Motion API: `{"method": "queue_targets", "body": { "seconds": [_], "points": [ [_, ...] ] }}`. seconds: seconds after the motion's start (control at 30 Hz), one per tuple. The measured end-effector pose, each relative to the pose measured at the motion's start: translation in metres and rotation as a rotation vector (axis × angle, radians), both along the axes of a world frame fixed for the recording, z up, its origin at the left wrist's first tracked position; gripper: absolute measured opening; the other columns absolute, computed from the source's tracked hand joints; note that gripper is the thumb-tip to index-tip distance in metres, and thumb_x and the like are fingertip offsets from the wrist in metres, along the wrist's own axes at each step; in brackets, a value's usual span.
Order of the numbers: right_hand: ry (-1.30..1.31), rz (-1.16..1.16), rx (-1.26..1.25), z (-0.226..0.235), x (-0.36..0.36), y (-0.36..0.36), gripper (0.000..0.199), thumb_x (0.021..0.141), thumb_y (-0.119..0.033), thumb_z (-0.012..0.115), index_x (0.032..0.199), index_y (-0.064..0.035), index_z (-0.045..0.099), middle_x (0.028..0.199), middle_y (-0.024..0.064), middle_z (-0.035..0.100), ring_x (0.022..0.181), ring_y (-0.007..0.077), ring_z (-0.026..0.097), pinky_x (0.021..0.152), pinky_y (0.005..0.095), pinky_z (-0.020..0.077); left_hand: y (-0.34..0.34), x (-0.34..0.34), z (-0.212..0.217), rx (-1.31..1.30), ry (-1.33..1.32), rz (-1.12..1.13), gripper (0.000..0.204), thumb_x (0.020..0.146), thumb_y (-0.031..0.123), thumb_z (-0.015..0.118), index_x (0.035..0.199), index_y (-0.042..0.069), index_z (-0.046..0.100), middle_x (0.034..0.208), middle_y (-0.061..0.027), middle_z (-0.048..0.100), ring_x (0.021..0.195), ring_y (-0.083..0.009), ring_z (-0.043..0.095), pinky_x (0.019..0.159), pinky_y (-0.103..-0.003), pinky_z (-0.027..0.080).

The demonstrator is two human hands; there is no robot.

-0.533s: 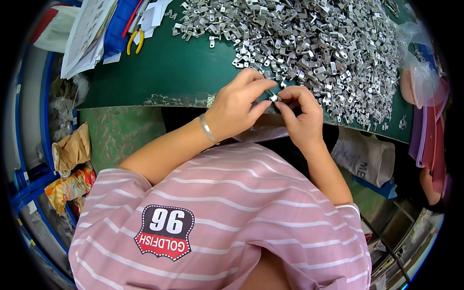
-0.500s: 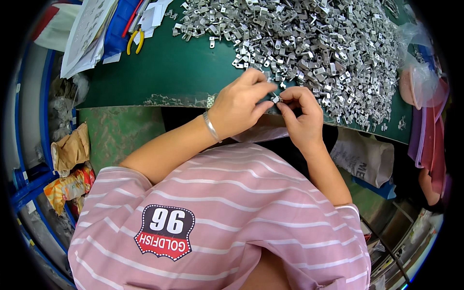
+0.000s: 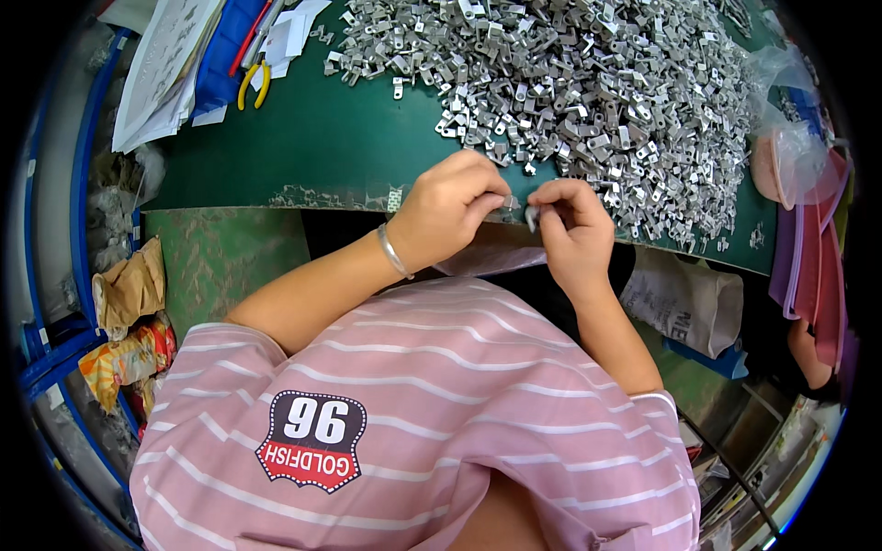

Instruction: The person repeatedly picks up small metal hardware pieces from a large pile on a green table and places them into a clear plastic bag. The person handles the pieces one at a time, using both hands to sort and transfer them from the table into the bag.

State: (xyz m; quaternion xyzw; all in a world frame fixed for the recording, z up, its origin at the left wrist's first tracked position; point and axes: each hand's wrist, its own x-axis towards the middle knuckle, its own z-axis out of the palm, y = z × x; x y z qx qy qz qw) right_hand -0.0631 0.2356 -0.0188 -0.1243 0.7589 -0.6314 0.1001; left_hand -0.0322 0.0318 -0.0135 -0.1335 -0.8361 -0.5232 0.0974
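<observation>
A small grey metal bracket [image 3: 532, 217] is pinched between the thumb and forefinger of my right hand [image 3: 579, 234], just over the table's near edge. Close by on the left, my left hand [image 3: 450, 204] has its thumb and forefinger pressed together. A tiny pale bit shows at those fingertips, too small to name. The two hands are a short gap apart. Beyond them spreads a large heap of bent metal brackets [image 3: 588, 101] with holes in them, and a few loose ones lie near my fingers.
The green table [image 3: 248, 161] has a worn front edge. Yellow-handled pliers [image 3: 254, 87], a blue bin [image 3: 225, 64] and papers [image 3: 165, 69] lie at the far left. A pinkish bowl [image 3: 770, 170] with clear plastic stands at the right. A white bag [image 3: 684, 298] hangs below the edge.
My hands have drawn apart slightly, and the left fingers have closed into a pinch. The bracket between both hands' fingertips earlier now sits in my right fingers.
</observation>
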Motion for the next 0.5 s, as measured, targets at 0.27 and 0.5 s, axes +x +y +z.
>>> {"method": "queue_targets", "body": {
  "seconds": [0.27, 0.5],
  "points": [
    [0.193, 0.041, 0.005, 0.001, 0.0, 0.002, 0.017, 0.088, 0.013, 0.062, 0.101, 0.0019, 0.061, 0.101, 0.0106, 0.065, 0.093, 0.0183, 0.068, 0.08, 0.0279, 0.0547, -0.017, 0.014, 0.007, 0.002, 0.013, -0.214, 0.025, 0.084, -0.009, 0.07, 0.108, -0.001, 0.069, 0.099, -0.0127, 0.069, 0.089, -0.0244, 0.07, 0.077, -0.032, 0.057],
    [0.657, 0.024, 0.383, 0.005, -0.018, -0.02, 0.016, 0.081, 0.002, 0.072, 0.094, -0.0027, 0.064, 0.095, 0.0156, 0.067, 0.084, 0.0353, 0.066, 0.073, 0.0408, 0.0541, -0.005, -0.014, 0.005, -0.301, 0.187, 0.093, 0.027, 0.081, 0.001, 0.078, 0.106, 0.003, 0.069, 0.094, -0.0104, 0.062, 0.086, -0.0318, 0.064, 0.078, -0.038, 0.053]
  ]
}}
